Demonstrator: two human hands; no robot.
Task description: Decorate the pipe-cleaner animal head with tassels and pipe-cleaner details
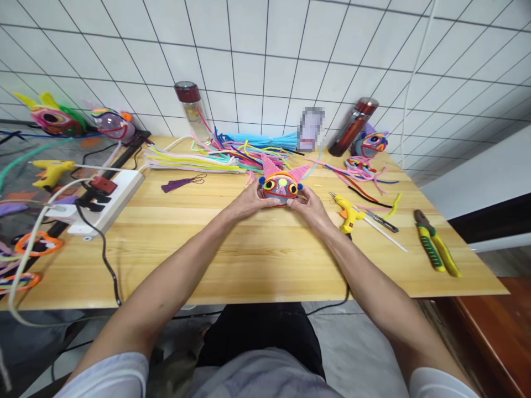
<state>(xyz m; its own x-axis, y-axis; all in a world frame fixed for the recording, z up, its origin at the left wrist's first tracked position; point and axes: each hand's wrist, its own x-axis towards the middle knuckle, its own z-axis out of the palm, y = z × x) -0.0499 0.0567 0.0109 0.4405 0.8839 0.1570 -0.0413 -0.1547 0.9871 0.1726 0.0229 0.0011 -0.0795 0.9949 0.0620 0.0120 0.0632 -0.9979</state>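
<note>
Both my hands hold a small round craft animal head (281, 188) over the middle of the wooden table. It has pink pointed ears, yellow-rimmed eyes, blue balls at its sides and red pipe-cleaner outlines. My left hand (251, 200) grips its left side, thumb along the lower front. My right hand (310, 207) grips the other side, its thumb near the bottom edge. The fingers behind the head are mostly hidden. Just behind it lies a heap of coloured pipe cleaners (249, 153).
A yellow glue gun (349, 213), a utility knife (381, 221) and pliers (433, 243) lie to the right. Left are a purple tassel (176, 183), a power strip (112, 202) and another glue gun (52, 172). A glass bottle (194, 113) and a red flask (352, 127) stand behind.
</note>
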